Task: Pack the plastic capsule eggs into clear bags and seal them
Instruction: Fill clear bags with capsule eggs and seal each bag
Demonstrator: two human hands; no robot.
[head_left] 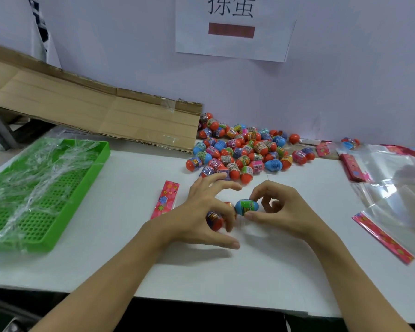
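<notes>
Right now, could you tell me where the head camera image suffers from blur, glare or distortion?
In the head view, the left hand fingers are motion-blurred over an orange egg; the blue egg in the right hand stays fairly sharp. Glare streaks the clear bags and the wrap in the green tray. Wide-angle distortion bends the table edge.

Bright, even overhead light; soft shadows under both forearms on the white tabletop (120, 255). Glare streaks the crinkled clear plastic bags (393, 178). Edges bow; fingers slightly blurred.
</notes>
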